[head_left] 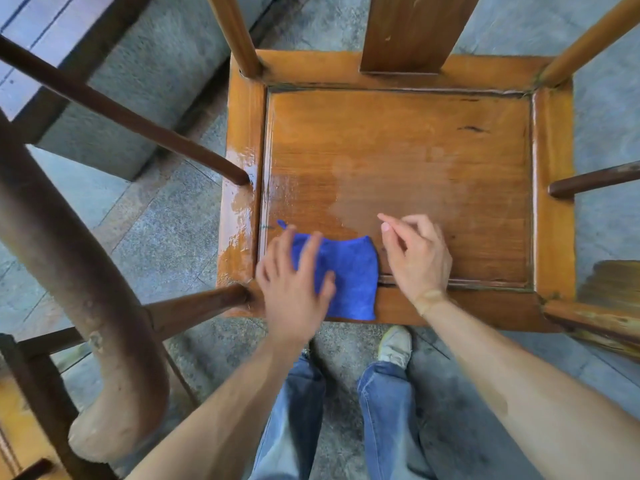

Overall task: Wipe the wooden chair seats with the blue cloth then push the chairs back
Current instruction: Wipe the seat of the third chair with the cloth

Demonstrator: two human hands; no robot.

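I look straight down on a wooden chair seat (415, 147), orange-brown, with a wet sheen on its left and middle. A folded blue cloth (353, 275) lies at the seat's front left corner, partly over the front rail. My left hand (294, 282) rests flat on the cloth's left part, fingers spread. My right hand (415, 258) hovers just right of the cloth with fingers loosely curled and the thumb and forefinger tips close together, holding nothing that I can see.
The chair's curved armrest (86, 271) and its dark spindles rise at the left; more spindles and the backrest slat (412, 32) stand at the far side and right. Grey stone floor (173, 237) surrounds the chair. My jeans and a shoe (394, 344) are below the front rail.
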